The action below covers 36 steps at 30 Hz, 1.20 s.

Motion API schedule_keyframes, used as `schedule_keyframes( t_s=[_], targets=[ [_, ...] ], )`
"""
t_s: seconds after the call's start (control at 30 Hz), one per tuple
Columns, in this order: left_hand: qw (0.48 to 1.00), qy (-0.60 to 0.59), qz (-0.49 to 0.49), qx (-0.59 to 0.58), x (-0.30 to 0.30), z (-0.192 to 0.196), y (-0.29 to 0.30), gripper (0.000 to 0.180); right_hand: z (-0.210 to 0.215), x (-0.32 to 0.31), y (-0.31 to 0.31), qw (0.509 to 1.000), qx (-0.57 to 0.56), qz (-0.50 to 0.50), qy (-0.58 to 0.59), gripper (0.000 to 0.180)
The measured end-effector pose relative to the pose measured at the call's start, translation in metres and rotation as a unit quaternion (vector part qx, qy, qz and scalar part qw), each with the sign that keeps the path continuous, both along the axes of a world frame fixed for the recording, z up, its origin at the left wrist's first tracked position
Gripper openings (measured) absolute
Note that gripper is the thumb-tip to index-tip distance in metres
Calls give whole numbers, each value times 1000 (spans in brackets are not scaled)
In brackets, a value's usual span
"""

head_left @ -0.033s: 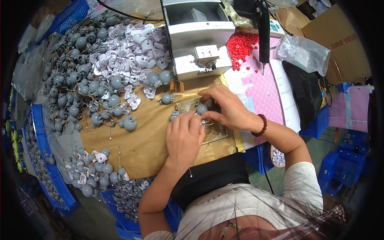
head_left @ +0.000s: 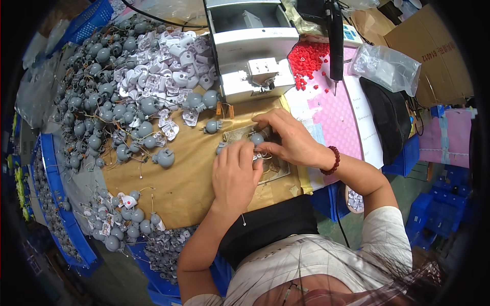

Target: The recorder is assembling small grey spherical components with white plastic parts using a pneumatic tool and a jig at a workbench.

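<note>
Both my hands work close together over a flat clear plate (head_left: 278, 172) on the brown-papered table. Between them sits a grey ball-shaped part (head_left: 256, 138) with a small white piece (head_left: 259, 154) beside it. My left hand (head_left: 235, 176) is closed, fingers bent and fingertips pressed at the white piece. My right hand (head_left: 296, 138) curls round the grey ball part from the right, its thumb near the white piece. The exact contact under the fingers is hidden. A second grey ball (head_left: 221, 147) shows partly behind my left fingers.
Grey ball parts with wires (head_left: 94, 92) and white plastic shells (head_left: 153, 66) are heaped at left. A metal fixture (head_left: 260, 76) stands ahead. Red small pieces (head_left: 309, 56), a hanging black electric screwdriver (head_left: 336, 46) and a clear bag (head_left: 385, 69) are at right. Blue bins (head_left: 64, 204) flank the table.
My left thumb has stretched out to the right along the white piece, and the fingers have shifted slightly. My right hand stays almost in place.
</note>
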State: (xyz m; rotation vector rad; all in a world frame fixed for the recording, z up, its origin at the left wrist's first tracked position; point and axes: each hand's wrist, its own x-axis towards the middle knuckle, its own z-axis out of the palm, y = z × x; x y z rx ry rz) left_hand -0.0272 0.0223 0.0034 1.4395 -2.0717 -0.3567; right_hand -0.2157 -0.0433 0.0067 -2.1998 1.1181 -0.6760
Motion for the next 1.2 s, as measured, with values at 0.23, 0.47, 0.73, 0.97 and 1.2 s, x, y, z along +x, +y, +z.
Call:
schedule_keyframes(
  t_s=[0.23,0.47,0.73,0.97,1.2],
  targets=[
    [999,-43,-3,7,-6,1,-10,38,4,-46,-46,964,-220,-93,-117,49],
    [999,-36,-3,2,-9,-2,-9,38,1,-163,-156,937,-101,-331,-38,58],
    [999,-31,11,-8,-6,-2,-7,34,54,-103,-105,866,-221,-297,-336,66],
    [999,12,20,32,-9,-4,-4,31,118,-11,-76,901,-113,-35,-417,30],
    [999,-23,31,8,-9,-11,-3,35,97,26,-116,915,-103,27,-389,13]
  ],
)
